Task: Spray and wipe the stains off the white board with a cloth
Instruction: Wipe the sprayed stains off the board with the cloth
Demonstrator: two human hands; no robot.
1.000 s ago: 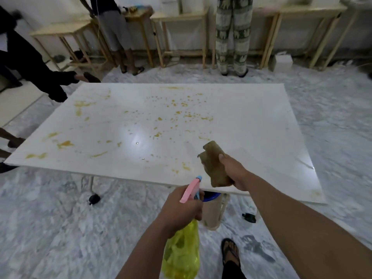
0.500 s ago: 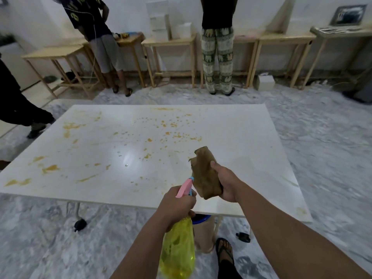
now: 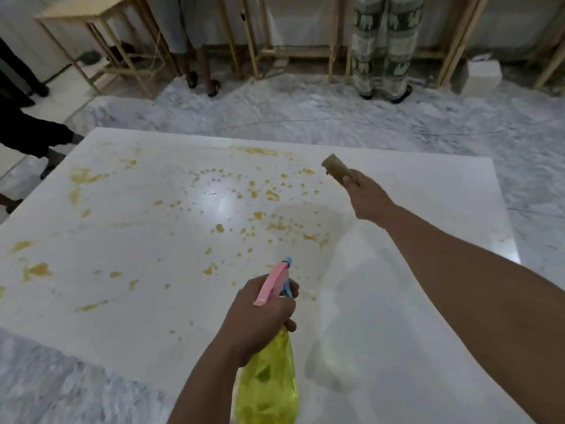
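A large white board [image 3: 412, 301] lies flat in front of me, spattered with yellow-brown stains [image 3: 272, 195] across its middle and left side. My left hand [image 3: 260, 316] grips a yellow spray bottle [image 3: 269, 384] with a pink and blue trigger head, its nozzle pointing over the board's near middle. My right hand [image 3: 367, 197] is stretched out above the board's far right part, closed around a brown cloth [image 3: 336, 169] that sticks out past my fingers. Small drops glisten around the light reflection at the board's centre.
Marble-patterned floor [image 3: 336, 111] surrounds the board. Wooden tables [image 3: 91, 29] line the far wall, with two people standing at them. A person in dark clothes [image 3: 27, 139] stands by the board's far left corner. A white box [image 3: 481, 75] sits on the floor at far right.
I have come closer, over the board. My right hand with the cloth has reached forward and to the right, away from the bottle. The spray bottle now hangs above the board's surface.
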